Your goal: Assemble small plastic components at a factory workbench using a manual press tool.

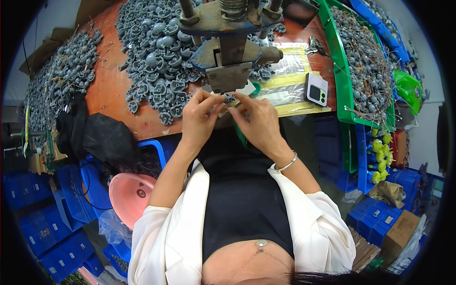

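Both my hands meet at the table's front edge, right under the head of a metal press (229, 76). My left hand (202, 111) has thumb and forefinger pinched on a small grey plastic part (229, 98). From the other side, my right hand (259, 116) closes its fingertips on the same part. The fingers cover most of it, so its exact shape is hidden. Behind the press and to its left lies a big heap of grey plastic shells (159, 57), curved and hollow.
A green tray (339, 71) of grey parts with thin wires stands at the right. Beside it lies a phone (316, 89) near yellow tape. More wired parts (66, 71) are piled at the left, by a black mesh bag (109, 140). A pink basin (128, 199) sits below.
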{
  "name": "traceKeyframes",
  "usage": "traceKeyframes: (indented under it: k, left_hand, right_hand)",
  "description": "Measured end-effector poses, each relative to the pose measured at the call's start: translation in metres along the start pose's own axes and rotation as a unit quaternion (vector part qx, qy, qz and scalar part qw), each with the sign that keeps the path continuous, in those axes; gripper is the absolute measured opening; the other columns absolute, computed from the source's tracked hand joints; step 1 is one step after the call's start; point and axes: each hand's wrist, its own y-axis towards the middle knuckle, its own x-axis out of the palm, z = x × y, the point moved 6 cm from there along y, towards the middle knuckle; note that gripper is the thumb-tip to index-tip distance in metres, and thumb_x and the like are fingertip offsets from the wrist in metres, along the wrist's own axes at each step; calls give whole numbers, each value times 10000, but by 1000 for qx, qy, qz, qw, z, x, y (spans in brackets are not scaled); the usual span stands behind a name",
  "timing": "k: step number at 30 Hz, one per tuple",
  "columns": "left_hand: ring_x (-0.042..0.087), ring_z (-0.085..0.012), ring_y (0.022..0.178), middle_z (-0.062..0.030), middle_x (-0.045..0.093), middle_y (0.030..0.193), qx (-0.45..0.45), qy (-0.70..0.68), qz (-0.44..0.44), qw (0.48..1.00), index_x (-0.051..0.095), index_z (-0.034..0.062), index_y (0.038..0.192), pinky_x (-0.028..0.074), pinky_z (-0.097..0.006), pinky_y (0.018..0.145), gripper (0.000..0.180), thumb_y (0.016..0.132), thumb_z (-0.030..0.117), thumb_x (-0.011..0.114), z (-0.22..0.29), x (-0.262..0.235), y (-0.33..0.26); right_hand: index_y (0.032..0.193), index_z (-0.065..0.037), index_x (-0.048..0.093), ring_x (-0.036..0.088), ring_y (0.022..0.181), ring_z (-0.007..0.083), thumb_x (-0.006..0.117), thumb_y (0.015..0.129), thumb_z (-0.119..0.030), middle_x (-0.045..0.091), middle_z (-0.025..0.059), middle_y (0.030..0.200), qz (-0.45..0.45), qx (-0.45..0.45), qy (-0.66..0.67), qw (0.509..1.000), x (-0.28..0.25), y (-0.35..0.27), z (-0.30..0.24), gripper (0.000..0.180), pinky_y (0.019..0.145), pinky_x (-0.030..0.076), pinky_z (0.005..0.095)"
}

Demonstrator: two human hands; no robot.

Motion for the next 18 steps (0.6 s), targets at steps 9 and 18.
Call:
traceKeyframes:
  k: [9,18]
  left_hand:
    - [559,-240,643,-86,550,752,-6,50,48,998,702,55,888,449,-336,578,164,729,15,713,7,2,-7]
    - [566,-245,656,-81,555,752,-18,72,64,995,704,54,875,454,-347,597,140,735,46,707,11,2,-10]
  right_hand:
    - [1108,36,597,553,805,61,571,898,-147,630,8,902,99,22,348,932,-74,114,44,280,724,444,225]
    - [1104,4,567,615,857,198,677,791,-33,629,83,990,234,-219,395,861,-126,49,-59,334,746,482,288]
